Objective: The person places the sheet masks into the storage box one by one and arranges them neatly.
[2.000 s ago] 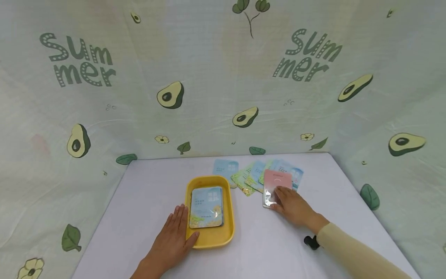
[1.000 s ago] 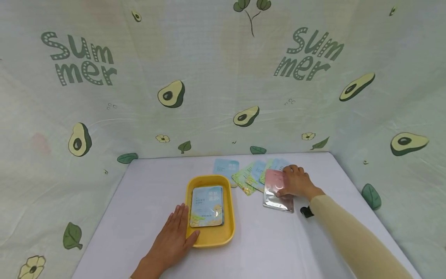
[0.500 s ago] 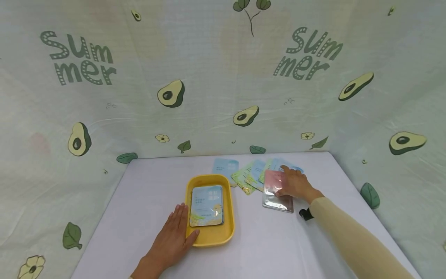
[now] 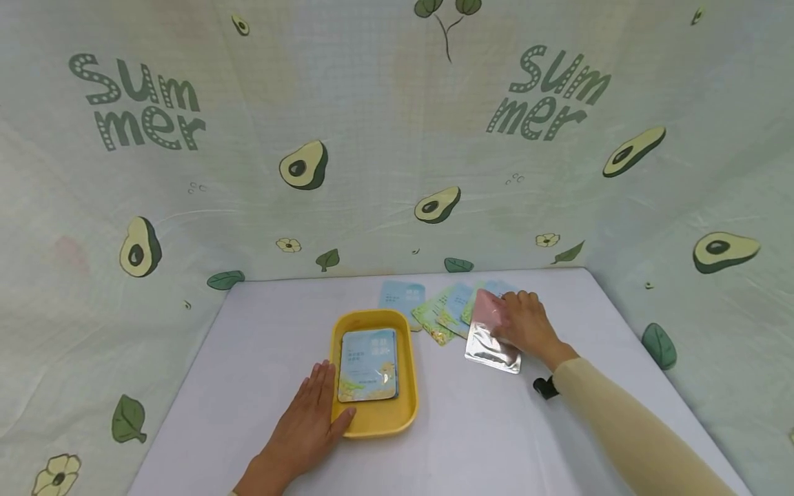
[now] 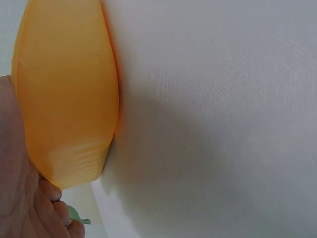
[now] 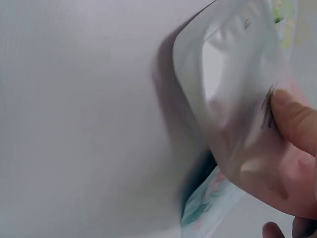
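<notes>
My right hand (image 4: pixel 527 329) pinches a pink-and-silver foil sachet (image 4: pixel 486 337) by its right edge. The thumb lies across its face in the right wrist view, where the sachet (image 6: pixel 233 109) tilts and casts a shadow on the cloth. Behind it, several blue and green printed sachets (image 4: pixel 433 317) lie fanned out, partly covered by the pink one. My left hand (image 4: pixel 307 417) rests with straight fingers along the left rim of a yellow tray (image 4: pixel 372 427). Inside the tray lies a stack of sachets, a light blue one (image 4: pixel 369 365) on top.
A white cloth (image 4: pixel 260 344) covers the table. A patterned curtain (image 4: pixel 360 234) with avocado prints rises behind the table and along both sides. By my right wrist a small black object (image 4: pixel 544 387) shows under the beige sleeve (image 4: pixel 614 420).
My right hand has moved from the sachet's front part to its right edge. The pink-and-silver sachet, flat before, now tilts and catches the light. The left hand and the tray have stayed put.
</notes>
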Demonstrator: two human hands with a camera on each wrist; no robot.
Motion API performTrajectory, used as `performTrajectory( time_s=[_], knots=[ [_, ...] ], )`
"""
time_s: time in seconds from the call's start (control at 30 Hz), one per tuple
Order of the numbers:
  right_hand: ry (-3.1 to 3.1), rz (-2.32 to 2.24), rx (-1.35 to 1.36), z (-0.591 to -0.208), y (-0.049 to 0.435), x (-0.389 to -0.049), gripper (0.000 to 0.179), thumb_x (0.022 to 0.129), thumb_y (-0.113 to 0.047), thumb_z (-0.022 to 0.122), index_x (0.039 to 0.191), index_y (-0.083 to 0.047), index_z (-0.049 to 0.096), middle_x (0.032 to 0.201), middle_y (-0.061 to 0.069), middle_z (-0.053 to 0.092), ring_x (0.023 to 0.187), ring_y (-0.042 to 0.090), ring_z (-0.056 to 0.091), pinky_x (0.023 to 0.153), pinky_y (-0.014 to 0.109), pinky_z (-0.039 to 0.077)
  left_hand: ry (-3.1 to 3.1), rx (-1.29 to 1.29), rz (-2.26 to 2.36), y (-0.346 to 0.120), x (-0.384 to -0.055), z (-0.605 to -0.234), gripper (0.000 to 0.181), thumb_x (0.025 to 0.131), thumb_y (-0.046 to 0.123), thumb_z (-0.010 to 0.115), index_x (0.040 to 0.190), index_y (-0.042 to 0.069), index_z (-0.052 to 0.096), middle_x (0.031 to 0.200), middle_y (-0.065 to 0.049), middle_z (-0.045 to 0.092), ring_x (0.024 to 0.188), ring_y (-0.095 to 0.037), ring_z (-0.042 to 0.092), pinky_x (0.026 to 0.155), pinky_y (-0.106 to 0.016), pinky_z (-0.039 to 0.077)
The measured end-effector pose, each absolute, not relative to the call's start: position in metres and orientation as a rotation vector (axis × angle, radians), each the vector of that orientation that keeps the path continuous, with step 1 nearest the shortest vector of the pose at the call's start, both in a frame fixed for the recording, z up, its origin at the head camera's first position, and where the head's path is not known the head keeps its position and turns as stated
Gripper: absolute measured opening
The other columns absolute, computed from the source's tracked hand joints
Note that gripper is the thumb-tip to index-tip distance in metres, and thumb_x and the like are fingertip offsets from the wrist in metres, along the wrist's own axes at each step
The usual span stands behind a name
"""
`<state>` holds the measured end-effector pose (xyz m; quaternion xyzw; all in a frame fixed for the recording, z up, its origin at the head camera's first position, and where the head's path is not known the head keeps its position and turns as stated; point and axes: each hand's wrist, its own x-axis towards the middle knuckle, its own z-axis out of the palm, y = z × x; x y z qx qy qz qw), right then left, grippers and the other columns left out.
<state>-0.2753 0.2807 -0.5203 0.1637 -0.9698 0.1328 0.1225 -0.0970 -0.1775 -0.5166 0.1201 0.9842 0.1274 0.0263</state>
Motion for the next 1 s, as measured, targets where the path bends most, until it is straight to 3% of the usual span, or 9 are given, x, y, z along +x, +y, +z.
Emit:
performTrajectory(
  time_s=[0.1, 0.2, 0.33, 0.43, 0.53, 0.67, 0.73, 1.0],
  knots=[
    [-2.779, 0.450, 0.504, -0.515, 0.278, -0.270, 0.056, 0.080, -0.021, 0.090, 0.117, 0.005, 0.059, 0.097, 0.016, 0.052, 0.092, 0.035, 0.044, 0.081, 0.048, 0.041, 3.039, 0.371, 0.393, -0.177, -0.097, -0.516, 0.091, 0.108, 0.061, 0.043, 0.167, -0.003, 0.017, 0.174, -0.021, 0.020, 0.163, -0.036, 0.019, 0.131, -0.053, 0.024],
    [-2.786, 0.579, 0.514, -0.509, 0.275, -0.265, 0.043, 0.087, -0.014, 0.085, 0.117, 0.003, 0.060, 0.102, 0.017, 0.052, 0.091, 0.033, 0.051, 0.082, 0.048, 0.049, 3.032, 0.364, 0.395, -0.177, -0.097, -0.516, 0.091, 0.108, 0.062, 0.043, 0.167, -0.003, 0.017, 0.175, -0.021, 0.020, 0.163, -0.036, 0.019, 0.131, -0.053, 0.023],
    [-2.822, 0.743, 0.498, -0.501, 0.271, -0.261, 0.036, 0.091, -0.009, 0.081, 0.119, -0.001, 0.059, 0.108, 0.021, 0.058, 0.090, 0.035, 0.062, 0.082, 0.056, 0.057, 3.035, 0.363, 0.399, -0.178, -0.097, -0.517, 0.091, 0.108, 0.061, 0.044, 0.167, -0.003, 0.017, 0.174, -0.022, 0.020, 0.163, -0.036, 0.019, 0.131, -0.053, 0.024],
    [-2.860, 0.812, 0.461, -0.496, 0.269, -0.260, 0.048, 0.092, -0.007, 0.080, 0.133, -0.003, 0.055, 0.123, 0.028, 0.062, 0.103, 0.042, 0.066, 0.091, 0.062, 0.056, 3.043, 0.371, 0.401, -0.178, -0.097, -0.517, 0.091, 0.108, 0.060, 0.045, 0.167, -0.004, 0.018, 0.174, -0.022, 0.021, 0.163, -0.036, 0.019, 0.131, -0.053, 0.024],
    [-2.887, 0.887, 0.391, -0.493, 0.268, -0.260, 0.074, 0.092, -0.007, 0.079, 0.154, -0.008, 0.040, 0.138, 0.034, 0.056, 0.117, 0.050, 0.063, 0.098, 0.068, 0.053, 3.046, 0.374, 0.403, -0.178, -0.097, -0.518, 0.091, 0.108, 0.061, 0.044, 0.167, -0.004, 0.017, 0.174, -0.022, 0.021, 0.163, -0.036, 0.019, 0.131, -0.053, 0.024],
    [-2.854, 0.983, 0.237, -0.492, 0.266, -0.260, 0.094, 0.091, -0.010, 0.082, 0.166, -0.015, 0.025, 0.143, 0.037, 0.053, 0.127, 0.056, 0.057, 0.105, 0.071, 0.047, 3.047, 0.375, 0.411, -0.178, -0.097, -0.517, 0.091, 0.108, 0.062, 0.043, 0.167, -0.004, 0.018, 0.174, -0.022, 0.021, 0.163, -0.036, 0.020, 0.131, -0.053, 0.024],
    [-2.816, 1.016, 0.154, -0.492, 0.265, -0.260, 0.092, 0.091, -0.012, 0.082, 0.166, -0.014, 0.028, 0.142, 0.037, 0.054, 0.129, 0.055, 0.054, 0.107, 0.071, 0.045, 3.049, 0.376, 0.418, -0.178, -0.097, -0.518, 0.091, 0.108, 0.061, 0.044, 0.166, -0.004, 0.019, 0.174, -0.022, 0.022, 0.163, -0.036, 0.020, 0.131, -0.053, 0.025],
    [-2.779, 1.133, -0.033, -0.494, 0.267, -0.259, 0.057, 0.098, -0.020, 0.076, 0.148, -0.006, 0.052, 0.143, 0.032, 0.057, 0.133, 0.051, 0.051, 0.111, 0.068, 0.041, 3.046, 0.357, 0.412, -0.177, -0.097, -0.518, 0.089, 0.108, 0.059, 0.047, 0.167, -0.003, 0.019, 0.174, -0.021, 0.021, 0.163, -0.036, 0.019, 0.131, -0.052, 0.025]
  ],
)
